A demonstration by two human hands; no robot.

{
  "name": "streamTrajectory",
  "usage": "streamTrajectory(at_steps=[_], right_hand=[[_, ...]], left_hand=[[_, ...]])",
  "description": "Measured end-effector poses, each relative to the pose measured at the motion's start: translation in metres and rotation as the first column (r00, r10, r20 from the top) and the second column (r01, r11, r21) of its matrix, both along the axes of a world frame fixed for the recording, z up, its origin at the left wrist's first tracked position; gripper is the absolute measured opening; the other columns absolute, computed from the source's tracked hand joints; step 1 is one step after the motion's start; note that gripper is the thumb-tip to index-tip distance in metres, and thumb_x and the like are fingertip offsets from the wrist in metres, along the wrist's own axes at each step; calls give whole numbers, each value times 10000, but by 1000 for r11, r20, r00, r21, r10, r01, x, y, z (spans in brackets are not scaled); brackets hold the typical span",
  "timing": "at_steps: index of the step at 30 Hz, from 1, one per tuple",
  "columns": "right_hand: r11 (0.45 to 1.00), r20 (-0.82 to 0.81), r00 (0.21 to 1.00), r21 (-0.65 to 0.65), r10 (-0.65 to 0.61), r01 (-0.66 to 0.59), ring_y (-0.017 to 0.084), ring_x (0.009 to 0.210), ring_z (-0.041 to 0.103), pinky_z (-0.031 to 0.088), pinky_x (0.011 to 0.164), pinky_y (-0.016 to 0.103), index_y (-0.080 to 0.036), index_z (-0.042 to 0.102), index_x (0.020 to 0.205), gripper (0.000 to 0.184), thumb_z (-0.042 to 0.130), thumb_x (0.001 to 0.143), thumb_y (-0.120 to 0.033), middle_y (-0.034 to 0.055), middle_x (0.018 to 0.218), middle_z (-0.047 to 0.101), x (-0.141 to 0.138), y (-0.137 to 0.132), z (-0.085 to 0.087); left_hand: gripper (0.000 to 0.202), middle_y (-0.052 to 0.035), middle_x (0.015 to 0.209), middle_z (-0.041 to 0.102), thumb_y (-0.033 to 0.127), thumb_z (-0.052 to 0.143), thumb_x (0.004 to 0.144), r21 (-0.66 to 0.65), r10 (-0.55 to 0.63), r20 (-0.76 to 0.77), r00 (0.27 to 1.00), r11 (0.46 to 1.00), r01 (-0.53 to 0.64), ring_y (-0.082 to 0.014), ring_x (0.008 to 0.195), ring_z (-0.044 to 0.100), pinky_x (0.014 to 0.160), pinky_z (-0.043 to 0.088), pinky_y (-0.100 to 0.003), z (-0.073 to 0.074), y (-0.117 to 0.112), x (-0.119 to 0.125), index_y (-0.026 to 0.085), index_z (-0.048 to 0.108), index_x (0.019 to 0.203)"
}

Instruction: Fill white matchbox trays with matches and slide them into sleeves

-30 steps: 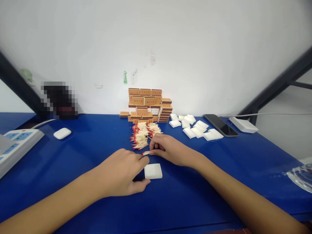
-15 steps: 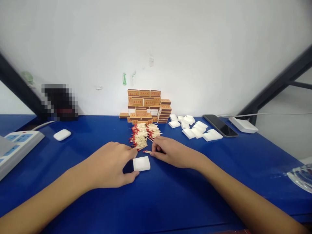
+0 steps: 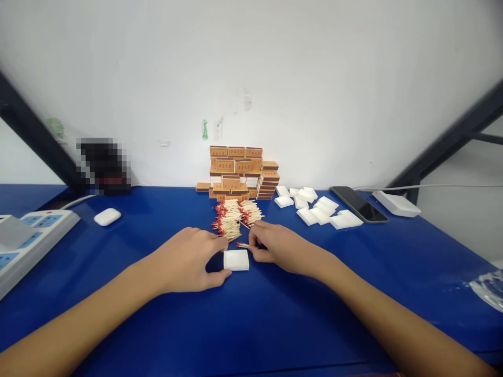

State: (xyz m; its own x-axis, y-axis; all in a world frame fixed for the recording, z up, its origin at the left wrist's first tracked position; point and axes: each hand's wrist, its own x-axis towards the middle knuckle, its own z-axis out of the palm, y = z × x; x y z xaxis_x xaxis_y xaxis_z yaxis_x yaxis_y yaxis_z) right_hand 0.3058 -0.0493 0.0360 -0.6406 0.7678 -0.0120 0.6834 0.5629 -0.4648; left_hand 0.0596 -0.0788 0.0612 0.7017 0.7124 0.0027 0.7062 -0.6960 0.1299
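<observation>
At the centre of the frame, the left hand (image 3: 188, 262) grips the white matchbox tray (image 3: 236, 260) while the right hand (image 3: 278, 247) pinches some red-tipped matches (image 3: 242, 245), apparently a gathering step, whose next move seems to need a steady tray.

I see open blue tabletop (image 3: 251, 324) on the near side, where a hand could slide up to the white tray (image 3: 236, 260); the left hand (image 3: 188, 260) bars its left, the right hand (image 3: 281, 248) crowds its far right corner. Beyond, the match pile (image 3: 228, 220) and stacked matchboxes (image 3: 236, 166) block the middle.
</observation>
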Motion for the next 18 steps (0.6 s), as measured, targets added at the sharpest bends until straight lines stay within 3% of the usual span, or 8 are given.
streamTrajectory(at_steps=[5, 10, 18], right_hand=[[998, -128, 990, -17, 62, -65, 138, 747, 522, 378, 664, 264, -200, 578, 846, 125, 645, 938, -149, -6, 848, 602, 6, -5, 4], [997, -30, 996, -7, 80, -80, 123, 724, 530, 365, 658, 260, -179, 604, 871, 131, 659, 868, -60, 6, 915, 615, -2, -16, 5], [992, -1, 992, -23, 124, -124, 136, 759, 552, 379, 677, 270, -177, 646, 914, 35, 641, 934, -149, 15, 941, 624, 1, -19, 11]], left_hand=[[213, -6, 734, 689, 410, 663, 901, -25, 54, 61, 997, 998, -52, -192, 611, 620, 555, 333, -299, -7, 1, 2, 205, 671, 954], [245, 10, 681, 641, 444, 678, 882, -65, 93, 89, 992, 994, -88, -178, 584, 578, 553, 310, -285, -13, 2, 3, 217, 694, 973], [311, 30, 656, 596, 473, 694, 858, -113, 94, 113, 989, 990, -81, -173, 579, 560, 546, 308, -285, -15, 2, 5, 225, 676, 1043]])
